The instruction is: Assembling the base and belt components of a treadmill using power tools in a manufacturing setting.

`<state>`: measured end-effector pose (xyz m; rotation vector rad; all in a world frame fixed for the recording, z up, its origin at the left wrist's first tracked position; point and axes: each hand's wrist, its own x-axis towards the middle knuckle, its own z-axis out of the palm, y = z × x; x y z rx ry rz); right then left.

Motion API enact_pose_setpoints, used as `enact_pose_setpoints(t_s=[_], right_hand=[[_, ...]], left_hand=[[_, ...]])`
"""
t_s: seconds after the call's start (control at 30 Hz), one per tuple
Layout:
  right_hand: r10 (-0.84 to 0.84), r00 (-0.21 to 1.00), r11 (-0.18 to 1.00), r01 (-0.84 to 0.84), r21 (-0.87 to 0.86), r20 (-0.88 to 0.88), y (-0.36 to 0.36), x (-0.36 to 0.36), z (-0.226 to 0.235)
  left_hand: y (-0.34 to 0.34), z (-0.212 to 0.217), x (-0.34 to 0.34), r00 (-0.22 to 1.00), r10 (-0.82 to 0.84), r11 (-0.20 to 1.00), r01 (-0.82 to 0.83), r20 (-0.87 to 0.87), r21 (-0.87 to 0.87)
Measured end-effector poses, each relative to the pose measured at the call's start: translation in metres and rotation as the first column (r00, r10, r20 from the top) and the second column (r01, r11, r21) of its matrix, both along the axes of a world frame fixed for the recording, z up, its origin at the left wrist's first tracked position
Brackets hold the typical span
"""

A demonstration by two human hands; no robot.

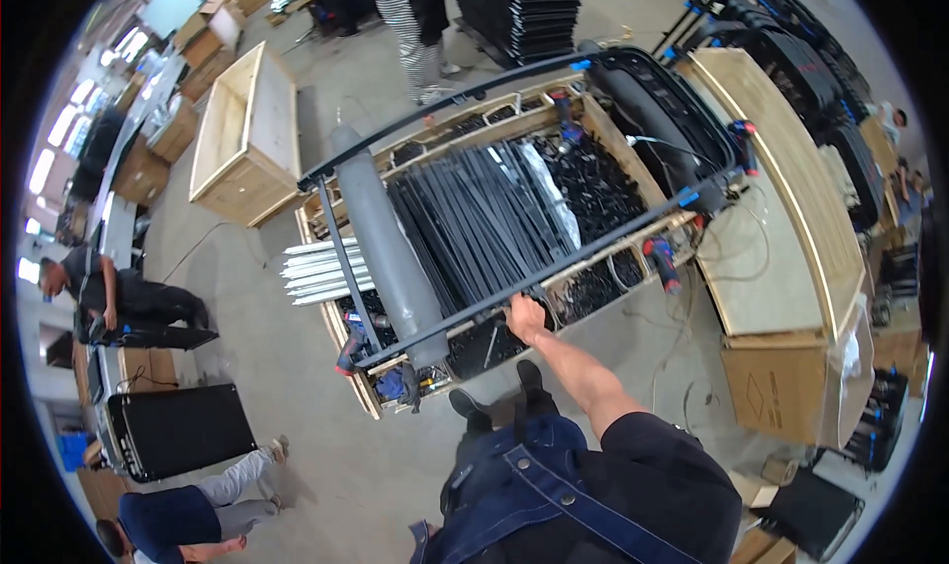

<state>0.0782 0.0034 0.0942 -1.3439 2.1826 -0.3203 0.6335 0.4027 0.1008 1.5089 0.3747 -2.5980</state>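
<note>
My right hand (525, 317) is shut on the near bar of a large black metal frame (593, 251). The frame lies tilted across an open wooden crate (348, 366) in front of me. A grey padded roll (386, 253) runs along the frame's left side, and blue clips (689, 197) sit at its corners. Inside the crate are a bundle of long black rods (474, 218) and heaps of small black parts (593, 173). My left hand is out of sight. My feet (499, 396) stand at the crate's near edge.
A pale wooden box (781, 258) stands at the right and another open crate (247, 134) at the upper left. White rods (321, 272) stick out left of the crate. Red-handled tools (660, 260) hang by the frame. People sit on the floor (119, 302) at the left; one person stands (415, 20) beyond.
</note>
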Motion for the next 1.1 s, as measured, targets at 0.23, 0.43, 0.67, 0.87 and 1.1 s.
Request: enact_pose_setpoints(t_s=[0.23, 0.43, 0.67, 0.87, 1.1], right_hand=[[-0.169, 0.902, 0.978, 0.205, -0.049, 0.396, -0.005, -0.023, -0.001], [-0.339, -0.191, 0.938, 0.007, 0.347, 0.921, -0.048, -0.052, 0.064], [-0.195, 0.693, 0.954, 0.297, -0.028, 0.694, -0.051, -0.046, 0.001], [-0.149, 0.457, 0.978, 0.197, 0.064, 0.877, 0.073, -0.068, 0.07], [-0.339, 0.258, 0.94, 0.057, 0.336, 0.905, 0.222, -0.128, 0.142]], left_hand=[[0.019, 0.022, -0.097, 0.946, -0.001, 0.981, 0.064, 0.325, -0.185], [0.021, 0.047, -0.167, 0.808, 0.043, 0.936, 0.174, 0.588, -0.307], [0.008, 0.03, -0.22, 0.612, 0.036, 0.833, 0.418, 0.79, -0.362], [0.003, -0.021, -0.238, 0.509, 0.134, 0.683, 0.574, 0.85, -0.451], [-0.171, 0.003, -0.336, 0.898, 0.24, 0.69, 0.109, 0.368, -0.716]])
